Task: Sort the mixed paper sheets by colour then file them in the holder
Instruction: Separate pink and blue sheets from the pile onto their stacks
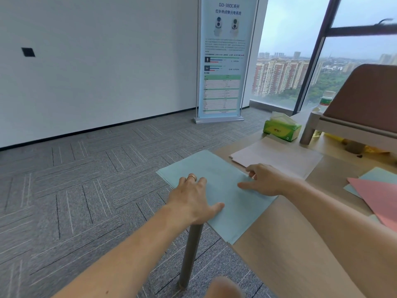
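A stack of pale blue sheets (217,168) lies at the left corner of the wooden table (285,244) and overhangs its edge. My left hand (193,198) grips the stack's left side, fingers curled over the edge and thumb on top. My right hand (262,179) rests on the stack's right side with the fingers bent at its far edge. A white stack (277,155) lies just behind. At the right edge lie a pink sheet (378,196) and a blue sheet (380,175) beneath it. No file holder is clearly identifiable.
A green tissue pack (282,127) stands behind the white stack. A white monitor riser (343,127) with a brown board (365,93) on it fills the back right, a bottle (326,100) behind it. A banner stand (221,61) stands on the grey carpet.
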`<action>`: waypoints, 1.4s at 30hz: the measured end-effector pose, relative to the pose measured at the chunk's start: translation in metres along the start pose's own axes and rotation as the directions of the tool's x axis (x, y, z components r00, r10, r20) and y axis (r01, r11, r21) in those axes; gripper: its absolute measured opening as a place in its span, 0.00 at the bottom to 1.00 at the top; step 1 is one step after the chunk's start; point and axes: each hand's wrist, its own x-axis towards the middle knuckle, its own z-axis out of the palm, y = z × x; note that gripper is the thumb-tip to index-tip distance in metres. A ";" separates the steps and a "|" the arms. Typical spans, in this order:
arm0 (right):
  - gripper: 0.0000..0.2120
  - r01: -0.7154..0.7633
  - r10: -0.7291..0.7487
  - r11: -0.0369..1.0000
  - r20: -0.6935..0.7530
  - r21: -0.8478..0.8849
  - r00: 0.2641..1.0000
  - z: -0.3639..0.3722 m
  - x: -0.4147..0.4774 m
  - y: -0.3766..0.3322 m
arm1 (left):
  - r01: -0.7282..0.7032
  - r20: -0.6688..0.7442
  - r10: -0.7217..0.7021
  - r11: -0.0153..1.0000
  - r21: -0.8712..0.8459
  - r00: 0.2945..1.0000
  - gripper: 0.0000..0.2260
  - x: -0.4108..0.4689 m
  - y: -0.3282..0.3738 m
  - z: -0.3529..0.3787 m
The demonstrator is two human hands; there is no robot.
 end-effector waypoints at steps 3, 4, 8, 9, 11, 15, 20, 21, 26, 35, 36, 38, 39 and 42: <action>0.32 0.017 -0.017 1.000 -0.020 -0.005 1.000 -0.009 -0.013 0.008 | 0.037 0.030 -0.040 0.994 0.106 0.999 0.41 0.004 0.005 -0.008; 0.34 0.012 -0.012 1.000 -0.034 0.004 0.999 -0.016 -0.022 0.014 | 0.028 0.034 -0.034 0.989 0.144 0.999 0.42 0.005 0.010 -0.013; 0.34 -0.111 0.110 0.994 -0.081 -0.002 0.991 -0.046 -0.080 0.065 | -0.129 0.041 0.122 0.966 0.226 0.992 0.43 0.014 0.068 -0.024; 0.33 -0.158 0.157 0.987 -0.095 0.000 0.983 -0.053 -0.101 0.081 | -0.187 0.045 0.181 0.956 0.224 0.982 0.43 0.015 0.090 -0.024; 0.34 -0.250 0.247 0.968 -0.122 -0.016 0.961 -0.063 -0.147 0.117 | -0.313 0.054 0.308 0.928 0.203 0.950 0.42 0.014 0.139 -0.019; 0.34 -0.455 0.448 0.890 -0.167 -0.004 0.878 -0.069 -0.248 0.188 | -0.531 0.082 0.525 0.830 0.170 0.847 0.40 -0.002 0.236 0.001; 0.33 -0.653 0.655 0.755 -0.118 0.063 0.746 -0.062 -0.352 0.249 | -0.694 0.127 0.690 0.720 -0.020 0.712 0.40 -0.024 0.323 0.036; 0.33 -0.668 0.671 0.741 -0.119 0.070 0.732 -0.060 -0.364 0.257 | -0.704 0.124 0.703 0.709 -0.042 0.700 0.40 -0.027 0.336 0.042; 0.30 -0.712 0.716 0.698 -0.118 0.078 0.688 -0.046 -0.395 0.277 | -0.795 0.115 0.800 0.599 -0.092 0.590 0.42 -0.031 0.376 0.065; 0.37 -0.719 0.710 0.694 -0.186 0.026 0.679 -0.022 -0.398 0.281 | -0.851 0.116 0.856 0.515 -0.104 0.504 0.37 -0.027 0.383 0.076; 0.37 -0.725 0.714 0.688 -0.186 0.007 0.675 -0.020 -0.398 0.279 | -0.856 0.134 0.855 0.512 -0.064 0.501 0.37 -0.028 0.388 0.071; 0.37 -0.730 0.712 0.682 -0.182 -0.047 0.678 -0.021 -0.396 0.272 | -0.864 0.162 0.852 0.502 0.017 0.498 0.36 -0.029 0.399 0.064; 0.38 -0.727 0.708 0.684 -0.180 -0.063 0.683 -0.022 -0.395 0.270 | -0.867 0.174 0.851 0.496 0.045 0.496 0.35 -0.029 0.402 0.063; 0.49 -0.705 0.695 0.709 -0.139 -0.033 0.706 -0.027 -0.401 0.262 | -0.874 0.175 0.856 0.481 0.070 0.486 0.33 -0.033 0.401 0.069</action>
